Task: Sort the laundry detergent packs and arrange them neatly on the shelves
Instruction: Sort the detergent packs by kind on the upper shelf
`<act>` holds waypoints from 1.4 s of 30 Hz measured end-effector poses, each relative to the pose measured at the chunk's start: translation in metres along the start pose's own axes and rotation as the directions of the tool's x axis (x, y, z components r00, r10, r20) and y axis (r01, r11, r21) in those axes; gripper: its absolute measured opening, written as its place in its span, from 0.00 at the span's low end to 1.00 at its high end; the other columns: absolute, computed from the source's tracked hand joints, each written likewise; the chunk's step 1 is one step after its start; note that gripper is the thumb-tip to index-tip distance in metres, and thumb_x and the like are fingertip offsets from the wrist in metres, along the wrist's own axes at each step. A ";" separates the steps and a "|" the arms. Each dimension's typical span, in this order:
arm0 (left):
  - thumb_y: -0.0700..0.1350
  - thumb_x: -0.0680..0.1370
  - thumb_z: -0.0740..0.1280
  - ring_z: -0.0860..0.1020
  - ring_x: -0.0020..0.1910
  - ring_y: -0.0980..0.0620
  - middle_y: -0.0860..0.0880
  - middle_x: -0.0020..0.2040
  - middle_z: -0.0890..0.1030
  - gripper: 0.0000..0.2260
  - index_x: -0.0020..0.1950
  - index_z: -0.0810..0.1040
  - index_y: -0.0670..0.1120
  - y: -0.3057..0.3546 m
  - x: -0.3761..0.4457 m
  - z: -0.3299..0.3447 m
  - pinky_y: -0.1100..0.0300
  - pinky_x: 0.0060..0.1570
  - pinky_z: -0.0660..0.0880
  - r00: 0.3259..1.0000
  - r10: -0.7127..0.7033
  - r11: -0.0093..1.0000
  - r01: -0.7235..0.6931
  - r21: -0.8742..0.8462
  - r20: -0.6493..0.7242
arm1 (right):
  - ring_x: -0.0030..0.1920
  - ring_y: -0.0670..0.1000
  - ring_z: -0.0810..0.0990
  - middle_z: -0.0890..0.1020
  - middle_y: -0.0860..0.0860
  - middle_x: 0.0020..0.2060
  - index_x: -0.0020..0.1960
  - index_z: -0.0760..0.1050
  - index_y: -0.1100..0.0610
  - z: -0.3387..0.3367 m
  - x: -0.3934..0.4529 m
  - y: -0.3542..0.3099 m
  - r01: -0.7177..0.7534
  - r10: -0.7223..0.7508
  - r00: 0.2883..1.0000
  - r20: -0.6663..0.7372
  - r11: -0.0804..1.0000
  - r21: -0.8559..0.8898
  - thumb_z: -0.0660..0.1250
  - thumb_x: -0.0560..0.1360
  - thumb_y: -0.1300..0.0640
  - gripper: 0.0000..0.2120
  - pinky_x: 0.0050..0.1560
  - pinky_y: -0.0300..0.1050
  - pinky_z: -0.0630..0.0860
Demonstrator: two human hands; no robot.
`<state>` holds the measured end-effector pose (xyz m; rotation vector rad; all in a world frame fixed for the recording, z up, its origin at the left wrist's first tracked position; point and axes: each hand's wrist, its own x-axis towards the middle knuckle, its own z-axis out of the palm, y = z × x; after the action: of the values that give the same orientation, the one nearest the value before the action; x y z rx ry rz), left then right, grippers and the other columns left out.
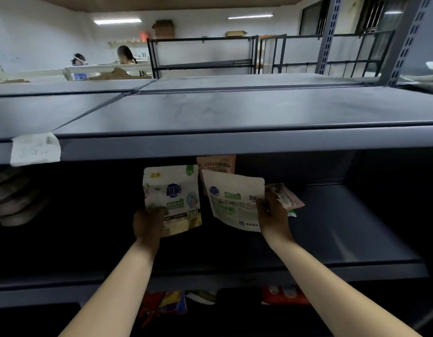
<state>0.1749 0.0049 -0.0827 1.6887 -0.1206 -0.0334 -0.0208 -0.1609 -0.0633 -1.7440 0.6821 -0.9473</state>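
Fingers of the left hand (147, 223) curled round the lower left corner of a white-and-green detergent pouch (171, 198), held upright inside the middle shelf (344, 229). The right hand (273, 215) gripped a second white pouch (232, 200), tilted, back side showing, just beside the first. A pink pouch (215, 164) stood behind them; another pink one (289, 195) lay beside the right hand.
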 end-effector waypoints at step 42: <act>0.47 0.79 0.55 0.74 0.23 0.52 0.55 0.28 0.74 0.10 0.43 0.67 0.43 0.103 -0.352 0.093 0.57 0.23 0.69 0.589 0.728 0.674 -0.708 -0.211 0.351 | 0.37 0.41 0.76 0.79 0.45 0.40 0.51 0.73 0.56 -0.341 -0.202 -0.070 -0.062 -0.349 0.441 -0.827 0.907 -0.416 0.60 0.80 0.56 0.05 0.31 0.25 0.67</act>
<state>-0.1893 -0.0645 -0.0089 1.4462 -1.1252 0.2242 -0.4156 -0.1454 0.0121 -1.5284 1.5090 -2.0439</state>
